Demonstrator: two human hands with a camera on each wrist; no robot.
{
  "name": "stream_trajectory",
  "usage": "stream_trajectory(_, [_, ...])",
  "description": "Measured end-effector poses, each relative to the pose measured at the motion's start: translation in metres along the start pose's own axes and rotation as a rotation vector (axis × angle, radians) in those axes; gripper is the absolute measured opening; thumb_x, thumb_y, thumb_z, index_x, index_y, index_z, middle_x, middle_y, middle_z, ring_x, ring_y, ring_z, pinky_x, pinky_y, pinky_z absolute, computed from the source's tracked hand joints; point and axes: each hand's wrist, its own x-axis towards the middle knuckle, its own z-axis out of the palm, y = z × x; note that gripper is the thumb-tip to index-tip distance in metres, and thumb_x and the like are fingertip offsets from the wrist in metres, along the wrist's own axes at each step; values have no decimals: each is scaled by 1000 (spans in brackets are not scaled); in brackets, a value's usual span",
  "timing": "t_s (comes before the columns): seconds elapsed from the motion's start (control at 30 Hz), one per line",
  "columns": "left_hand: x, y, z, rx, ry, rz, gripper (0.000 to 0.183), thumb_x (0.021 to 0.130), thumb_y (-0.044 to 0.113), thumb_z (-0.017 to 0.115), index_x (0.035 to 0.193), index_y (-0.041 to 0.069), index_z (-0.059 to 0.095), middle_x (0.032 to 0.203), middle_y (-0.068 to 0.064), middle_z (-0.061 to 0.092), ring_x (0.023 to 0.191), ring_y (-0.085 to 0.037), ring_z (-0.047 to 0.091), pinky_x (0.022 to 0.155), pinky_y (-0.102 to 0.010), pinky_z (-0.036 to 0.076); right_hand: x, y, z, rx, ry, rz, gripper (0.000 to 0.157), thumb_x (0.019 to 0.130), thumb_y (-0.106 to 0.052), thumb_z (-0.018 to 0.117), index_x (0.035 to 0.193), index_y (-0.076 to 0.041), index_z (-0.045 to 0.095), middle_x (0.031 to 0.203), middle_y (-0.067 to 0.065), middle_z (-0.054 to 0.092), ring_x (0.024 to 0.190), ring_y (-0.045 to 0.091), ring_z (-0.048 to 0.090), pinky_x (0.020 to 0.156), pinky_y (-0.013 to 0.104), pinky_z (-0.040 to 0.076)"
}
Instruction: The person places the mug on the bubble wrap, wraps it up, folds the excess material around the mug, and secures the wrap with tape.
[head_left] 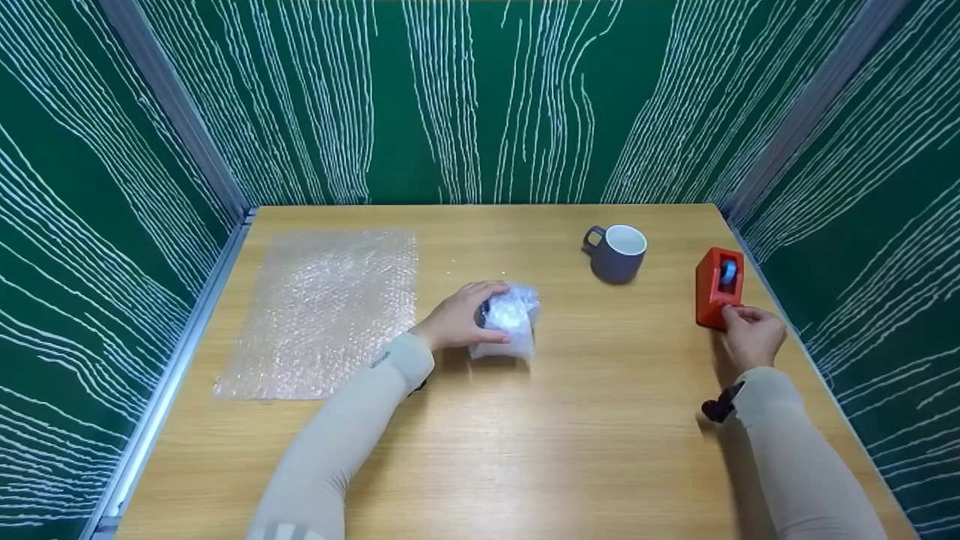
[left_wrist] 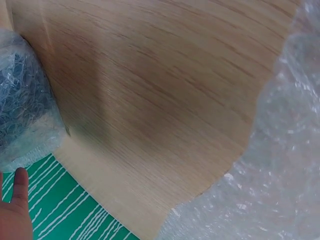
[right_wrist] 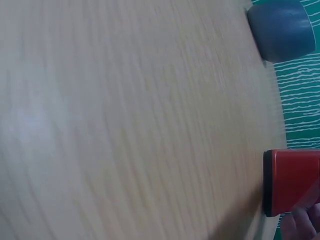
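Note:
Near the table's middle, my left hand [head_left: 466,319] grips a bubble-wrapped bundle [head_left: 511,319], thumb on the near side and fingers over the far side. Something dark shows through the wrap; the left wrist view has the bundle [left_wrist: 25,100] at its left edge. Over at the right, my right hand [head_left: 754,336] has thumb and forefinger pinched together at the near end of a red tape dispenser [head_left: 709,289], which holds a blue-cored roll. A faint clear strip of tape seems to lie at those fingertips, mostly hidden. The dispenser [right_wrist: 292,180] also appears in the right wrist view.
A flat sheet of bubble wrap [head_left: 330,315] lies on the left of the wooden table [head_left: 570,450]. Behind and right of the bundle stands a dark grey mug [head_left: 616,262], upright, handle to the left. Green walls with white lines [head_left: 517,105] enclose the back and sides.

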Motion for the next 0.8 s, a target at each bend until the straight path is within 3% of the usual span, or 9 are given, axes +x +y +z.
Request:
stream_trajectory(0.13, [1, -1, 1, 0, 5, 4, 93, 88, 55, 86, 165, 21, 46, 171, 0, 46, 160, -25, 39, 132, -51, 33, -4, -4, -1, -20, -21, 13, 18, 109, -36, 64, 116, -21, 69, 112, -7, 54, 112, 12, 45, 90, 18, 48])
stream_trajectory(0.37, [1, -3, 2, 0, 1, -8, 95, 88, 57, 86, 166, 23, 44, 172, 0, 44, 161, -25, 38, 133, -50, 32, -4, -6, -3, -6, -51, 44, 13, 108, -32, 66, 119, -25, 67, 119, -7, 50, 124, 16, 44, 109, 25, 47])
stream_trajectory(0.5, [1, -3, 2, -3, -3, -20, 96, 88, 57, 86, 167, 25, 43, 173, 0, 43, 162, -25, 37, 133, -50, 32, 1, -5, -6, -32, -72, 44, 19, 108, -31, 66, 125, -24, 64, 120, -6, 51, 124, 16, 46, 117, 30, 45])
stream_trajectory(0.73, [1, -3, 3, -5, -9, -33, 96, 88, 60, 85, 167, 27, 42, 175, 2, 41, 163, -25, 35, 133, -51, 31, 9, 2, -10, -66, -89, 43, 8, 107, -30, 69, 113, -29, 64, 120, -1, 52, 119, 18, 50, 112, 30, 49])
stream_trajectory(0.8, [2, -3, 1, 1, -8, -29, 97, 87, 60, 86, 167, 27, 42, 175, 3, 41, 163, -25, 36, 133, -51, 31, 7, 3, -9, -77, -68, 19, 8, 106, -28, 69, 113, -25, 67, 119, 0, 53, 116, 17, 50, 108, 28, 49])
